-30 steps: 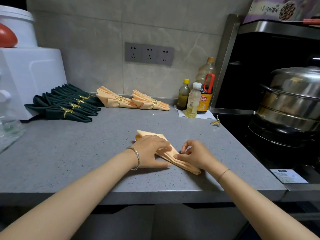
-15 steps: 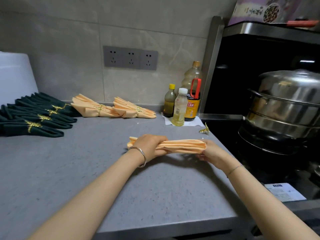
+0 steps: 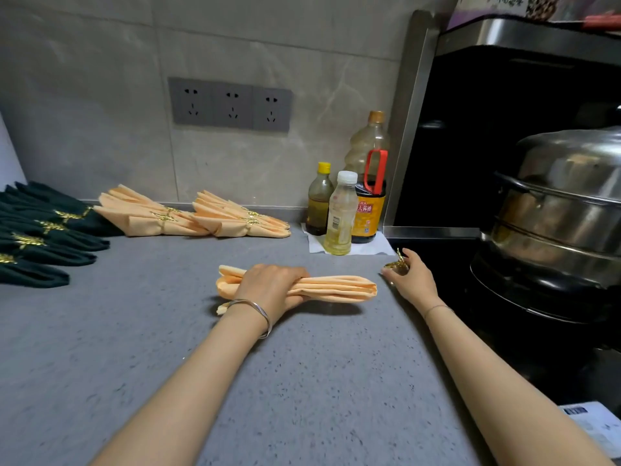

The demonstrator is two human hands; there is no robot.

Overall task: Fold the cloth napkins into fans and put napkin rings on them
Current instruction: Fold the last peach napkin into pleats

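My left hand (image 3: 268, 287) grips a pleated peach napkin (image 3: 336, 288) around its left part and holds it level just above the grey counter (image 3: 168, 331). The napkin's right end sticks out free. My right hand (image 3: 408, 277) is at the counter's right edge, fingers curled around a gold napkin ring (image 3: 398, 260). At the back lie two peach fan napkins (image 3: 148, 215) (image 3: 235, 218) with gold rings on them. Several dark green ringed napkins (image 3: 43, 230) lie at the far left.
Three bottles (image 3: 341, 213) stand on a white paper at the back right. A black stove with a steel steamer pot (image 3: 554, 210) is right of the counter. A grey socket strip (image 3: 230, 104) is on the tiled wall.
The napkin was lifted off the counter and turned level. My right hand has let go of its right end and moved right to the gold ring. The view shifted right.
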